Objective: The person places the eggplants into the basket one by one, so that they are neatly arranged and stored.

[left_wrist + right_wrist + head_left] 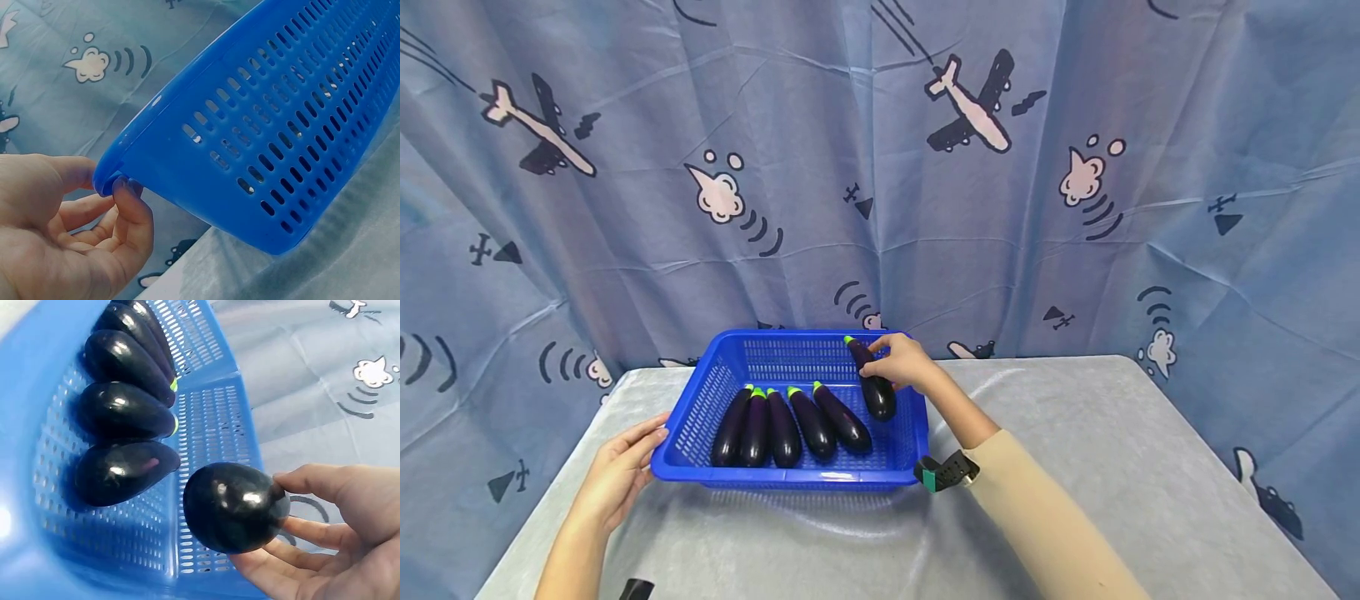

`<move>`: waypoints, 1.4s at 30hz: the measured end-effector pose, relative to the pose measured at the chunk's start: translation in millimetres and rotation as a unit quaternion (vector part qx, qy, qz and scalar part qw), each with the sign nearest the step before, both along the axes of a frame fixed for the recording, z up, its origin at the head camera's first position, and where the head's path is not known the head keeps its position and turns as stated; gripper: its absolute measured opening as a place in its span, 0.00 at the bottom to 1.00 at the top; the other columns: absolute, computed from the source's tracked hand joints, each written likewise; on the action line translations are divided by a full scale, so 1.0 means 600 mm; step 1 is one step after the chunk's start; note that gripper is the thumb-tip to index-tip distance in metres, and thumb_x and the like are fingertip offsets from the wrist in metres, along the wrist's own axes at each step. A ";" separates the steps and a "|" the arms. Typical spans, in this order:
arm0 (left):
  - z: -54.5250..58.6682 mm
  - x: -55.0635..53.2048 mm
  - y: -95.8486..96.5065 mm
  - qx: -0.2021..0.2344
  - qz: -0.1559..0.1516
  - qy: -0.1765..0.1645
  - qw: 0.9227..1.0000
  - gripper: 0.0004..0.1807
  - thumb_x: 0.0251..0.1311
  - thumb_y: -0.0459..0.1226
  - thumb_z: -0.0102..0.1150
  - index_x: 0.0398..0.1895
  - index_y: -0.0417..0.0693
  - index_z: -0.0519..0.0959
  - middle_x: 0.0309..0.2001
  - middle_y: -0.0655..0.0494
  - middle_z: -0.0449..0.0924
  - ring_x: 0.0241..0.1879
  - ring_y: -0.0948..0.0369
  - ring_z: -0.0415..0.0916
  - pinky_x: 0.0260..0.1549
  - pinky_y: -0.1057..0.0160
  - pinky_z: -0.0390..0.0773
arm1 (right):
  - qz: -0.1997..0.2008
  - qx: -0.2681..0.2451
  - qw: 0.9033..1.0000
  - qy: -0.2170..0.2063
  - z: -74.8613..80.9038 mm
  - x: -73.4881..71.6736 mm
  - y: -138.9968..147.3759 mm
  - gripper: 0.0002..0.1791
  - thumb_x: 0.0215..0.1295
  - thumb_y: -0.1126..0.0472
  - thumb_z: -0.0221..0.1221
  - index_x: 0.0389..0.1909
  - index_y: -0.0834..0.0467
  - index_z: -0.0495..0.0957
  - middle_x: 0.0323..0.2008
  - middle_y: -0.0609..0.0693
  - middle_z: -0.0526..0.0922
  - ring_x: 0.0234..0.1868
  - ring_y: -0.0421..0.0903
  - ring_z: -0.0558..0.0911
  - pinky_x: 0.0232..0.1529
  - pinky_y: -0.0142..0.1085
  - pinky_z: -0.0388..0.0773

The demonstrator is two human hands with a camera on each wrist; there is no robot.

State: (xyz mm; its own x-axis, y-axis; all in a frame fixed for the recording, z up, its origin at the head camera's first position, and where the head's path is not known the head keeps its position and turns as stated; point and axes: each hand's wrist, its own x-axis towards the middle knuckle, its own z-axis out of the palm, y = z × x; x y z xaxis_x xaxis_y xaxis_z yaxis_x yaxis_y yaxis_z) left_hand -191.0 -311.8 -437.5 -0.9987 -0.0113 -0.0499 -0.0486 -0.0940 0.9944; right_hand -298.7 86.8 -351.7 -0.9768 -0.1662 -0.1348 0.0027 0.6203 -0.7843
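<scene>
A blue slotted plastic basket (805,476) stands on the table with several dark purple eggplants (785,427) lying side by side in its left and middle part, green stem ends toward the back. My right hand (904,363) grips one more eggplant (878,398) at the basket's right side, thumb and fingers around it. In the right wrist view that eggplant (232,506) shows its rounded end toward the camera, apart from the others. My left hand (617,471) pinches the basket's left rim; in the left wrist view its thumb and fingers close on the rim's corner (112,178).
A pale grey cloth covers the table (1045,433). Behind it hangs a blue curtain (820,167) printed with airplanes and clouds. A black strap (951,472) is on the right wrist, near the basket's front right corner.
</scene>
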 end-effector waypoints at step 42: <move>0.002 -0.001 -0.001 -0.009 -0.002 -0.004 1.000 0.19 0.82 0.35 0.50 0.42 0.74 0.84 0.44 0.74 0.86 0.44 0.71 0.85 0.41 0.69 0.86 | 0.060 0.004 0.983 -0.173 -0.051 -0.041 -0.028 0.27 0.71 0.70 0.65 0.70 0.64 0.74 0.68 0.70 0.74 0.69 0.72 0.74 0.65 0.63 0.76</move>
